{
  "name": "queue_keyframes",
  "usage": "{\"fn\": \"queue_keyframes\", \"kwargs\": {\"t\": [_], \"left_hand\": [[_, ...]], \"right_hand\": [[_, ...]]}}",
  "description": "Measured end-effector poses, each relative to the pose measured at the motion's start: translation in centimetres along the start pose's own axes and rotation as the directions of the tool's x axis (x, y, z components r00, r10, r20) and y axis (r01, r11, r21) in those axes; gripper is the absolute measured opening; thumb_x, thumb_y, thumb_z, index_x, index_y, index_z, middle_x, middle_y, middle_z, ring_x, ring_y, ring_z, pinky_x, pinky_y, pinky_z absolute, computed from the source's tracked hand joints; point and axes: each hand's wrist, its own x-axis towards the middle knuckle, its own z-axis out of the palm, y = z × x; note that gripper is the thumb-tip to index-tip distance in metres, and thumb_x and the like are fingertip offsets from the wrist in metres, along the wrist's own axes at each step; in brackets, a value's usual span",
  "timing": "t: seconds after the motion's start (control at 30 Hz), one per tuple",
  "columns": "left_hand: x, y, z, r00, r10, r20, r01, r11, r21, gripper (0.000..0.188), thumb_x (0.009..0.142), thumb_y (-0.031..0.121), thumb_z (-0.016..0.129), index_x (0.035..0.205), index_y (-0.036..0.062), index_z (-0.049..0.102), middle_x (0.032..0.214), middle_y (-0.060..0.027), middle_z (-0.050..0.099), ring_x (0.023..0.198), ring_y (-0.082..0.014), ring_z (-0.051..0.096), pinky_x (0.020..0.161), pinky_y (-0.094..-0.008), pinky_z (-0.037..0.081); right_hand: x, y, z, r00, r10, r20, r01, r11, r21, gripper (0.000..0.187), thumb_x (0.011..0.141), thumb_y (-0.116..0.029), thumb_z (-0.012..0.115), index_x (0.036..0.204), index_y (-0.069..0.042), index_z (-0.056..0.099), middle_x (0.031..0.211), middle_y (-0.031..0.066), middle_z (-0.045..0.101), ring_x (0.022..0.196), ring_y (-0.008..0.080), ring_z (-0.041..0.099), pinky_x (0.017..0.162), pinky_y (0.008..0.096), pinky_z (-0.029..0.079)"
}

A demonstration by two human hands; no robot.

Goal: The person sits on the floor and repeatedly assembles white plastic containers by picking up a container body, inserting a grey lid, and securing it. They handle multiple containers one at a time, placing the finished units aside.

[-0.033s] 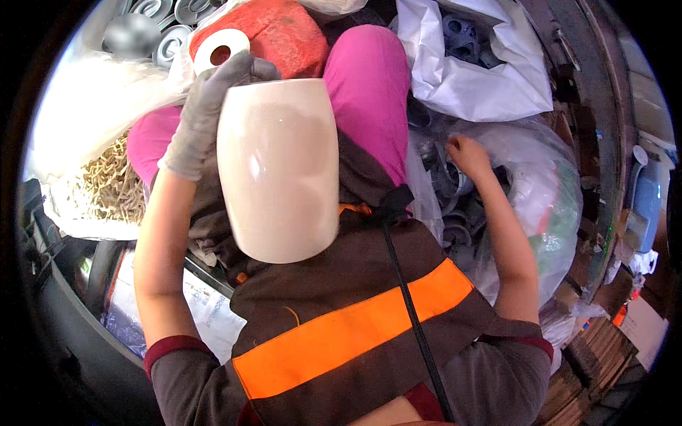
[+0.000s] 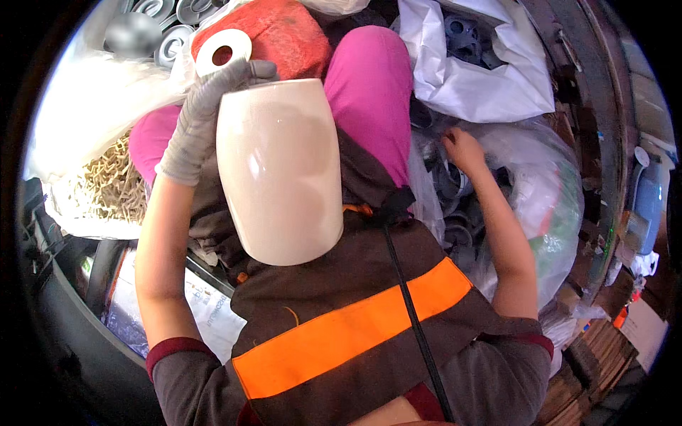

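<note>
A glossy cream barrel-shaped shell [image 2: 280, 170] rests across my lap. My left hand [image 2: 213, 89], in a grey glove, grips its far left rim; some fingertips are hidden at the rim. A white tape-like roll [image 2: 241, 44] lies just beyond that hand. My bare right hand [image 2: 464, 152] reaches into a clear plastic bag [image 2: 540, 192] of grey plastic parts [image 2: 462, 231] at my right. Its fingers are curled, and whatever they hold is too hidden to name.
A red cushion-like bundle [image 2: 284, 35] lies ahead of me. A white bag [image 2: 440, 85] holding dark parts is at far right. Grey round caps [image 2: 174, 44] sit at far left, above a bag of beige bent pieces [image 2: 117, 181]. Stacked cardboard [image 2: 604, 355] stands near right.
My right hand has shifted slightly to the left and farther away. The fingers of my left hand have moved a little at the rim, and the shell's near end has edged slightly right.
</note>
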Motion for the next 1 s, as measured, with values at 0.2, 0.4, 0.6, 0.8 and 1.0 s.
{"fn": "queue_keyframes", "kwargs": {"t": [0.2, 0.4, 0.6, 0.8, 1.0], "left_hand": [[-3.2, -1.2, -0.9, 0.990, 0.044, 0.133, -0.044, 0.999, -0.004, 0.032, 0.090, 0.021, 0.049, 0.113, 0.0001, 0.060, 0.114, -0.0108, 0.061, 0.102, -0.0184, 0.058, 0.092, -0.0302, 0.045], [-4.8, -1.3, -0.8, 0.988, 0.122, 0.091, -0.114, 0.989, -0.090, 0.039, 0.085, 0.023, 0.053, 0.114, -0.0024, 0.056, 0.114, -0.0132, 0.061, 0.104, -0.0216, 0.058, 0.095, -0.0328, 0.044], [-2.0, 0.1, 2.6, 0.951, 0.118, 0.286, -0.092, 0.990, -0.103, 0.053, 0.087, 0.035, 0.055, 0.125, -0.0023, 0.049, 0.117, -0.0164, 0.058, 0.109, -0.0234, 0.057, 0.097, -0.0334, 0.043], [-2.7, -0.7, 2.4, 0.900, 0.309, 0.309, -0.143, 0.876, -0.461, 0.074, 0.087, 0.056, 0.051, 0.138, 0.0054, 0.036, 0.131, -0.0165, 0.047, 0.120, -0.0258, 0.049, 0.102, -0.0390, 0.038], [-4.0, -3.0, -1.6, 0.858, 0.348, 0.378, -0.024, 0.763, -0.646, 0.080, 0.082, 0.057, 0.058, 0.136, 0.0008, 0.038, 0.132, -0.0186, 0.049, 0.120, -0.0276, 0.050, 0.104, -0.0392, 0.038]], "right_hand": [[10.8, 4.9, 10.8, 0.768, -0.326, -0.551, 0.100, 0.911, -0.399, 0.053, 0.080, -0.033, 0.059, 0.127, -0.009, 0.051, 0.124, 0.0211, 0.055, 0.111, 0.0420, 0.053, 0.094, 0.0440, 0.043], [3.1, -3.2, 0.5, 0.999, -0.044, 0.018, 0.043, 0.998, 0.050, 0.076, 0.072, -0.036, 0.070, 0.132, 0.000, 0.041, 0.127, 0.0281, 0.049, 0.113, 0.0429, 0.050, 0.096, 0.0427, 0.041], [-5.5, -11.2, -12.6, 0.849, -0.298, -0.436, 0.225, 0.951, -0.213, 0.070, 0.067, -0.039, 0.076, 0.119, 0.001, 0.051, 0.108, 0.0209, 0.058, 0.099, 0.0361, 0.058, 0.084, 0.0411, 0.047], [-6.1, -28.3, -18.8, 0.548, -0.691, -0.471, 0.796, 0.603, 0.041, 0.061, 0.073, -0.039, 0.071, 0.118, 0.000, 0.054, 0.108, 0.0146, 0.059, 0.098, 0.0302, 0.057, 0.086, 0.0370, 0.044], [-2.1, -28.8, -11.5, 0.619, -0.751, -0.231, 0.600, 0.262, 0.756, 0.057, 0.083, -0.035, 0.063, 0.127, -0.003, 0.048, 0.128, 0.0138, 0.048, 0.121, 0.0268, 0.045, 0.097, 0.0379, 0.038]]}}
